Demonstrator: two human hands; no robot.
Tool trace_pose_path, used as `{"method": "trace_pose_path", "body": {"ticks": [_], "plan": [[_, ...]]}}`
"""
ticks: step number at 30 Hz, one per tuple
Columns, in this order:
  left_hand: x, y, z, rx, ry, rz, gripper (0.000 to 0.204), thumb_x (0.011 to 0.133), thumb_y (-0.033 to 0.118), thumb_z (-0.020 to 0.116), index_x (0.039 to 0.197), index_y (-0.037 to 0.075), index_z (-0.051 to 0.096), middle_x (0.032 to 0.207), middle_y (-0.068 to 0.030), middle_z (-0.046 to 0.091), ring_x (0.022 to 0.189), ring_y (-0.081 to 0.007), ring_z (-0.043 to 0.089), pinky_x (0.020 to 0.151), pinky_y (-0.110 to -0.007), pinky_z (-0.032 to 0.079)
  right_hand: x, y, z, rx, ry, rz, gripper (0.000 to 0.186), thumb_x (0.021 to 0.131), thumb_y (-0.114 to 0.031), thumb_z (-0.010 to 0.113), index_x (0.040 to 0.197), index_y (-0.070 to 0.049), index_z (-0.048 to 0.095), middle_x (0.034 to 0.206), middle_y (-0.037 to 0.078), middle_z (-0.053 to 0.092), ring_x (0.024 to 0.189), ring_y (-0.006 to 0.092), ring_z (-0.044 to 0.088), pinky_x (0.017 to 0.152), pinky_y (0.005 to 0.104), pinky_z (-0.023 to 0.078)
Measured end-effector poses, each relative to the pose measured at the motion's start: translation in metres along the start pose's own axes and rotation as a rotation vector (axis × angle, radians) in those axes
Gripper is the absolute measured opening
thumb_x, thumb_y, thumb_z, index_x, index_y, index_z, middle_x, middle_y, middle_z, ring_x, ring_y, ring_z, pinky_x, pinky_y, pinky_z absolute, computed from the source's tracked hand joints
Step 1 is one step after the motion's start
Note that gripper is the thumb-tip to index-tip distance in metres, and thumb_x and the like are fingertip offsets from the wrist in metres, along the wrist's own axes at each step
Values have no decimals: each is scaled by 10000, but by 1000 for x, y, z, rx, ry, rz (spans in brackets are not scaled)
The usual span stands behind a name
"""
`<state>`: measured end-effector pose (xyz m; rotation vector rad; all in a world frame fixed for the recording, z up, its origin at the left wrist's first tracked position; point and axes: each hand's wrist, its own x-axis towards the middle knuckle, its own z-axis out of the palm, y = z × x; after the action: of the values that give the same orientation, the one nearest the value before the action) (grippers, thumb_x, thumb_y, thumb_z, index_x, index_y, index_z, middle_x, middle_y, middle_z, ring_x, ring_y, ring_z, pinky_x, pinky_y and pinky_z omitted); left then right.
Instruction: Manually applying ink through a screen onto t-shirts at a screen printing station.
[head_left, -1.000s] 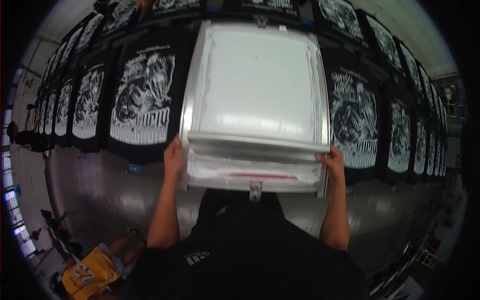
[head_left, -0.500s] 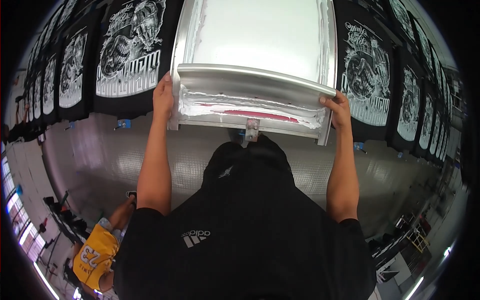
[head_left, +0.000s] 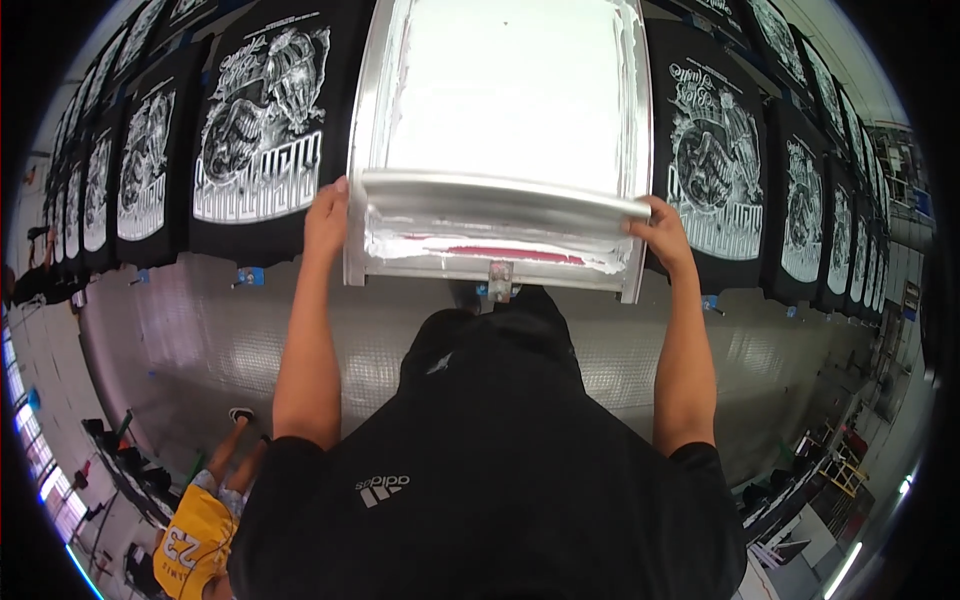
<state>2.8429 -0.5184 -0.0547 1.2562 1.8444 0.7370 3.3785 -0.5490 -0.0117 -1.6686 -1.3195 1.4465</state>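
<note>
A metal screen-printing frame with a pale mesh fills the upper middle, over my dark clothing. A long metal squeegee lies across its near part, with white ink and a red strip below it. My left hand is closed on the frame's left edge beside the squeegee's end; its fingertips are partly hidden. My right hand is closed around the right end of the squeegee, at the frame's right side, thumb on top.
Rows of black shirts with white prints lie on boards either side, with blue fittings below. A co-worker in yellow is at lower left, another person at far left. Racks stand lower right.
The frame, squeegee and both hands rose in the view, then dropped slightly and shifted left since half a second ago, along with the surrounding shirts. Both hands keep their hold.
</note>
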Motion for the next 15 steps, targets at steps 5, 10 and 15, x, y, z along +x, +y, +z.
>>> {"method": "trace_pose_path", "body": {"ticks": [5, 10, 15], "plan": [[-41, 122, -23, 535, -288, 793, 527, 701, 209, 804, 1171, 44, 633, 1030, -122, 659, 1020, -312, 596, 915, -436, 444, -39, -70, 29, -1022, -50, -162, 266, 647, -64, 658, 911, -42, 633, 847, 162, 646, 822, 329, 637, 774, 398, 488], [11, 148, -8, 676, -557, 654, 204, 680, 179, 779, 851, 93, 709, 800, -151, 671, 803, -356, 648, 739, -445, 505, -18, -71, 17, -799, -154, -90, 278, 688, -44, 632, 958, -51, 698, 882, 191, 683, 853, 387, 648, 774, 422, 510], [108, 214, 0, 625, -561, 560, 217, 700, 183, 781, 880, 78, 721, 759, -156, 687, 723, -346, 671, 705, -405, 528, 86, -129, -32, -863, -149, -126, 265, 711, -41, 618, 963, -32, 698, 841, 183, 693, 774, 333, 682, 731, 384, 523]]}}
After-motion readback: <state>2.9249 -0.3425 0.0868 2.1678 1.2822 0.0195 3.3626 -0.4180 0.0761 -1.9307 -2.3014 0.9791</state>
